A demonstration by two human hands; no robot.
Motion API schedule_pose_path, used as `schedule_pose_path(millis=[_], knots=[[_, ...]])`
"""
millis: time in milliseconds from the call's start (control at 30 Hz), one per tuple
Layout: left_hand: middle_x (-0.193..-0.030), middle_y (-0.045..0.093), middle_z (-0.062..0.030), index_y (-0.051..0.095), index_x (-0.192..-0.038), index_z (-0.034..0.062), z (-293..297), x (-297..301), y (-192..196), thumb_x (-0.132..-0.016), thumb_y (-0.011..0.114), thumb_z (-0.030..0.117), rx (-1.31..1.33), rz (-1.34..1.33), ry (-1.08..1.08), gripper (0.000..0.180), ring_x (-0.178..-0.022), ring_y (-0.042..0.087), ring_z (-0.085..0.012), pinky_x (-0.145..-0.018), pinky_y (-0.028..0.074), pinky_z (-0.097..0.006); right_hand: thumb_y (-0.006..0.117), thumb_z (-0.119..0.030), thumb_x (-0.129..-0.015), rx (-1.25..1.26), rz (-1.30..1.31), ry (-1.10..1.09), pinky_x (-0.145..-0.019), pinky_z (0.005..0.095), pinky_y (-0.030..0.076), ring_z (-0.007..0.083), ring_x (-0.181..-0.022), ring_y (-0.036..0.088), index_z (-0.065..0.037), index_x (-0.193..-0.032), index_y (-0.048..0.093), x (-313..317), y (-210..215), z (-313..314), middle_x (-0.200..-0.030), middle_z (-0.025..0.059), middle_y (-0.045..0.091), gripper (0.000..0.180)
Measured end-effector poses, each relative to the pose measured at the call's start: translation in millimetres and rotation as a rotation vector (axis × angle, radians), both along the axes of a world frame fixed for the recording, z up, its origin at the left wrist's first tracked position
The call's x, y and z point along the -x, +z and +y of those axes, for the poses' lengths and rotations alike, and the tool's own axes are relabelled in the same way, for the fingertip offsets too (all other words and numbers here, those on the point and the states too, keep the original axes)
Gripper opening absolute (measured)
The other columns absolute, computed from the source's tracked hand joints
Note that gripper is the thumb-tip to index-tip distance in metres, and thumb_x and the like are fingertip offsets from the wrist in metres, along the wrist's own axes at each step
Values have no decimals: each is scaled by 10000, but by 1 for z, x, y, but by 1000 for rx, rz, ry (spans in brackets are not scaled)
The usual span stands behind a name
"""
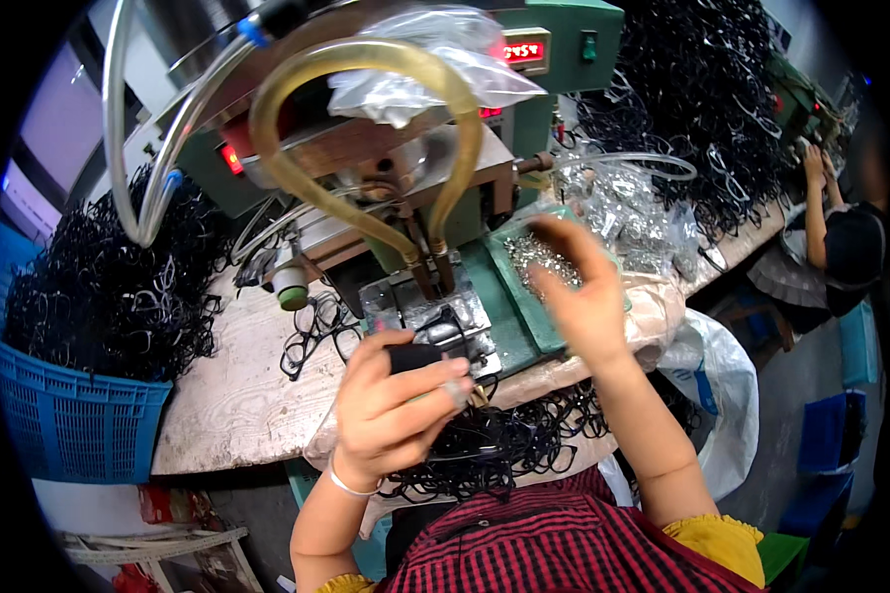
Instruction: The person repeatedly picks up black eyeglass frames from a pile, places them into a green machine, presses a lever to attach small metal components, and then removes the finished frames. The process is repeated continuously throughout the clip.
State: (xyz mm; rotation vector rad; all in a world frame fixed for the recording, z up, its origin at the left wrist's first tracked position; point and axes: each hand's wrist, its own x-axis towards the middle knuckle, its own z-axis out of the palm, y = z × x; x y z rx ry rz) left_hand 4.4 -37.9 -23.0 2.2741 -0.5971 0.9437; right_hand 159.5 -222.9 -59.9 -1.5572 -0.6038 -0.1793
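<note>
One black plastic eyeglass frame (449, 318) sits just beside my left hand (391, 410), on the single flat silver metal plate (476, 309); those fingers are bent, and I can't tell whether they're pinching it. Right of the plate, my one blurred right hand (588, 296) hovers, thumb and fingers spread, over one green rectangular tray (541, 328) of small silver metal parts (520, 256), too many to count.

The person wears a red-black checked apron (524, 544), ruffled yellow sleeves (717, 550) and a pale bangle (350, 484).
</note>
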Motion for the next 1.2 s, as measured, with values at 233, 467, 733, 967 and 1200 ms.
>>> schedule_pose_path(millis=[233, 467, 733, 967, 1200], knots=[[-970, 742, -47, 722, -900, 121, 2, -6, -22, -707, 803, 76, -47, -38, -34, 214, -800, 672, -255, -872, 511, -504, 737, -122, -775, 577, 130, -261, -923, 377, 496, 286, -1041, 638, -12, -1181, 650, -8, -57, -69, -1027, 160, 692, 429], [-1112, 713, -119, 664, -1034, 84, -14, 22, -34, -765, 799, 118, -36, -18, 129, 303, -985, 701, -332, -988, 474, -556, 760, -146, -775, 699, -216, -464, -839, 430, 500, 325, -932, 639, -69, -870, 704, -29, -81, -10, -915, 112, 697, 135], [-1166, 663, -138, 668, -1086, 17, 95, 54, 2, -845, 674, -5, -119, 94, 786, 242, -1077, 605, -303, -980, 446, -372, 677, -111, -867, 600, -350, -439, -846, 417, 489, 332, -911, 632, -54, -953, 729, -33, -73, -29, -942, 127, 697, 115], [-1262, 616, -190, 666, -879, 62, 202, 48, -152, -668, 663, 100, -262, 481, 1014, 215, -1124, 544, -387, -1036, 401, -481, 634, -136, -891, 450, -212, -409, -813, 398, 506, 324, -880, 658, -30, -960, 741, -45, -70, 2, -923, 156, 717, 165], [-888, 696, -38, 712, -927, 6, 165, 21, -55, -985, 628, 195, 746, 338, 644, 215, -748, 564, -95, -712, 445, -230, 715, -101, -809, 356, -155, -312, -783, 362, 508, 291, -831, 663, -42, -909, 758, -55, -71, -18, -875, 121, 721, 124]])
